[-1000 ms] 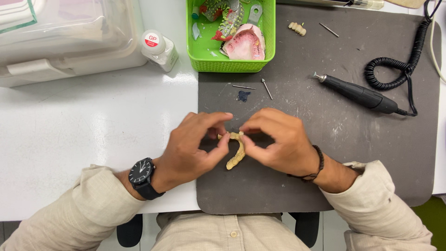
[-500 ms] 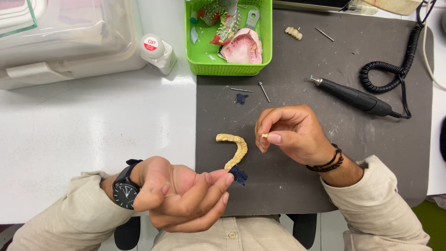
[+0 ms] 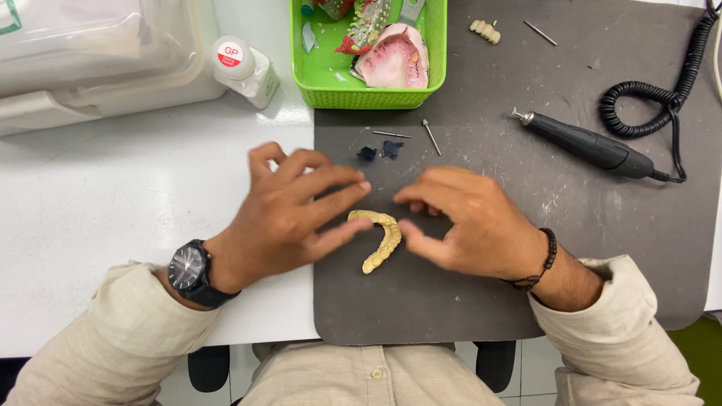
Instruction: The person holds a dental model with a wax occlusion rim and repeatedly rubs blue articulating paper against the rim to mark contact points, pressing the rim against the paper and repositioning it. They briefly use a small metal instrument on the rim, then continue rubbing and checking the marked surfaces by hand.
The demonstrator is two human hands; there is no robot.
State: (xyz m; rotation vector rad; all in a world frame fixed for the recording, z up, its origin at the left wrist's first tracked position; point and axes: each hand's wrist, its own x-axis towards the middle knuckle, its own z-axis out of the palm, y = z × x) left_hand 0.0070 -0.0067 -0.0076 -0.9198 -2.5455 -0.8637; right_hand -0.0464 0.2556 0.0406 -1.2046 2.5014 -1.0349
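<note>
Dental arch: a yellowish curved tooth-arch casting (image 3: 382, 238) lies flat on the dark grey work mat (image 3: 466, 301), between the two hands.
Left hand: the left hand (image 3: 289, 214) is spread, fingers loose and grasping nothing; its fingertips reach over the mat edge, just beside the arch's upper end. Blur hides whether they touch it.
Right hand: the right hand (image 3: 470, 222) is loosely curled, palm down, empty as far as shows; its thumb sits just beside the arch's outer curve.
Wrists: a black wristwatch (image 3: 188, 271) on the left, a dark bead bracelet (image 3: 540, 263) on the right.
Mat, upper part: two small dark blue scraps (image 3: 380, 151) and two thin metal burs (image 3: 421, 135) lie above the hands; a black rotary handpiece (image 3: 583, 144) with a coiled cable (image 3: 650, 94) lies to the right.
Basket: a green plastic basket (image 3: 368, 94) holds a pink denture mould (image 3: 395, 60).
Tabletop: the white tabletop (image 3: 113, 180) carries a small white bottle (image 3: 244, 68) and a clear plastic box (image 3: 90, 53).
</note>
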